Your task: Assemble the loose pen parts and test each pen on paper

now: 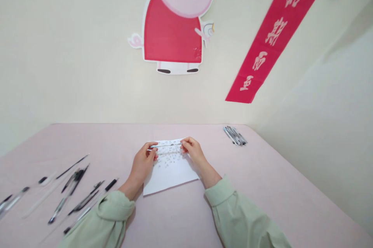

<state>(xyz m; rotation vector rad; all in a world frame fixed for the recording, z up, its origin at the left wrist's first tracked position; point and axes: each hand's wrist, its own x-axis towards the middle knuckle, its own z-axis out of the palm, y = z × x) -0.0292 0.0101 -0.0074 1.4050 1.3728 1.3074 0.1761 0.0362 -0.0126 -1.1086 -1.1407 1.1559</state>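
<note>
A slim pen [166, 145] is held level between my two hands, above a sheet of white paper [171, 180]. My left hand [145, 158] pinches its left end, fingers closed. At the other end, the fingertips of my right hand [192, 149] are pressed together on it. Small dark scribbles cover the upper part of the paper, and its lower part is blank white. Whether the pen has its cap on is too small to tell.
Several pens and pen parts [70, 191] lie scattered at the left of the pink table [247, 186]. A row of several pens [235, 136] rests at the back right. Behind the table stands a wall with a cartoon pig cutout [173, 30] and a red banner [274, 34].
</note>
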